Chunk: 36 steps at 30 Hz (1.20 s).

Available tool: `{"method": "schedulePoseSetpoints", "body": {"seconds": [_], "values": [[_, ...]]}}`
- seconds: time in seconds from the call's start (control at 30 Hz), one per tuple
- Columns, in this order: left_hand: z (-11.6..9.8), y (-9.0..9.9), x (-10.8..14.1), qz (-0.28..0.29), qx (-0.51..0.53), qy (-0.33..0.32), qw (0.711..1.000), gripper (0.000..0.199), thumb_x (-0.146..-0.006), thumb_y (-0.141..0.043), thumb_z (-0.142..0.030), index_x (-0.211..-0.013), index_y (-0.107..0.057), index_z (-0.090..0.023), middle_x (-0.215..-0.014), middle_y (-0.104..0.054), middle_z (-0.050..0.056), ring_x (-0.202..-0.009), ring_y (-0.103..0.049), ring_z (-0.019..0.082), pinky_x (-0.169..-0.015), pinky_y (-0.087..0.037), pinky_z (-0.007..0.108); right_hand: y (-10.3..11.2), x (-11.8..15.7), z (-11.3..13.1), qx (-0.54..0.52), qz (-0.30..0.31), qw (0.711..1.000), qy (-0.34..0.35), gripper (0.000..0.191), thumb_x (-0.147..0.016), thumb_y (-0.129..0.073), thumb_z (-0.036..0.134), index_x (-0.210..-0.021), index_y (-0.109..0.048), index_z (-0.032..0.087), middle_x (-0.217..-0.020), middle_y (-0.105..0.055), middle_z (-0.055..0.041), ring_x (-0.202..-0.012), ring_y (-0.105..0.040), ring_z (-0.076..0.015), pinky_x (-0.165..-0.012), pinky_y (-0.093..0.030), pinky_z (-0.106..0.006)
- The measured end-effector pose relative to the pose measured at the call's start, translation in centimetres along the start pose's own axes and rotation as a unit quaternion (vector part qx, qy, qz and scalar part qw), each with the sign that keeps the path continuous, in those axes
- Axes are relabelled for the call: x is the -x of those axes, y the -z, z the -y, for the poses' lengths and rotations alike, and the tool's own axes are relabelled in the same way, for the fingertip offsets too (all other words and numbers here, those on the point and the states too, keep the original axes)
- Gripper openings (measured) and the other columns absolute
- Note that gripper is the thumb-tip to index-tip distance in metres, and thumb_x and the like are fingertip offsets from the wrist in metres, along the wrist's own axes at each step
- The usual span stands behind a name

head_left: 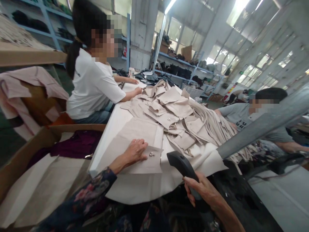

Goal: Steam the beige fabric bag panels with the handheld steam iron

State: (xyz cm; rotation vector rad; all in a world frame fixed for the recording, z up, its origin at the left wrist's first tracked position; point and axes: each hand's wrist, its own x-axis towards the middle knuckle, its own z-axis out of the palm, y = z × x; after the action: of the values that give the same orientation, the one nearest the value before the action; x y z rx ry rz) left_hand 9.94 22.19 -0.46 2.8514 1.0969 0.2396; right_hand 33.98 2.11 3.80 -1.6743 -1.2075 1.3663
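My left hand lies palm down on a flat beige panel, its fingers lightly bent and nothing gripped in them. A small silver metal clasp is fixed to the panel just right of my fingertips. In my right hand is a black handheld tool with a curved grip and a wide angled head. That head points up and left, near the panel's right edge. Beyond both hands rises a heap of beige pieces, some with metal clasps.
A white-topped table carries the pieces. Left of it stands a cardboard box with a purple cloth and beige panels. A grey metal pole slants across the right. One co-worker sits far left, another at right.
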Motion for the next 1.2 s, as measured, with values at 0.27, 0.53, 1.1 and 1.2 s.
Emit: {"method": "schedulePoseSetpoints", "body": {"seconds": [0.27, 0.53, 1.1, 1.2], "values": [[-0.2, 5.2, -0.2, -0.046, -0.144, 0.031, 0.988, 0.029, -0.088, -0.031, -0.003, -0.095, -0.058, -0.010, -0.092, -0.062, 0.016, -0.086, -0.061, 0.027, -0.067, -0.042, 0.035, 0.6, 0.5, -0.2, -0.026, -0.013, 1.000, 0.003, 0.040, -0.083, -0.055, 0.050, -0.064, -0.052, 0.015, -0.042, -0.049, 0.0032, -0.034, -0.045, -0.0085, -0.037, -0.038, -0.018], [-2.0, -2.4, 0.7, -0.109, -0.152, 0.018, 0.982, 0.030, -0.083, -0.037, 0.003, -0.098, -0.062, -0.005, -0.088, -0.062, 0.016, -0.082, -0.058, 0.027, -0.073, -0.045, 0.038, 0.6, 1.2, 0.1, -0.006, 0.010, 1.000, 0.029, 0.038, -0.085, -0.053, 0.047, -0.065, -0.053, 0.015, -0.043, -0.050, 0.0027, -0.035, -0.047, -0.0087, -0.037, -0.037, -0.018], [-1.9, -5.2, 3.1, -0.167, 0.028, 0.086, 0.982, 0.032, -0.078, -0.043, -0.002, -0.104, -0.059, -0.007, -0.094, -0.055, 0.012, -0.089, -0.051, 0.024, -0.085, -0.045, 0.037, -6.5, -7.6, 5.8, 0.103, 0.036, 0.994, -0.024, 0.026, -0.082, -0.054, 0.038, -0.070, -0.050, 0.016, -0.048, -0.052, 0.0031, -0.037, -0.047, -0.0085, -0.036, -0.041, -0.019], [-1.8, -5.2, 2.8, -0.156, 0.008, 0.084, 0.984, 0.036, -0.076, -0.042, 0.000, -0.105, -0.060, -0.007, -0.096, -0.056, 0.013, -0.090, -0.051, 0.025, -0.087, -0.044, 0.039, -6.5, -9.0, 5.7, 0.117, 0.029, 0.993, -0.021, 0.027, -0.083, -0.053, 0.038, -0.068, -0.050, 0.016, -0.047, -0.052, 0.0022, -0.037, -0.048, -0.0087, -0.036, -0.040, -0.018]]}}
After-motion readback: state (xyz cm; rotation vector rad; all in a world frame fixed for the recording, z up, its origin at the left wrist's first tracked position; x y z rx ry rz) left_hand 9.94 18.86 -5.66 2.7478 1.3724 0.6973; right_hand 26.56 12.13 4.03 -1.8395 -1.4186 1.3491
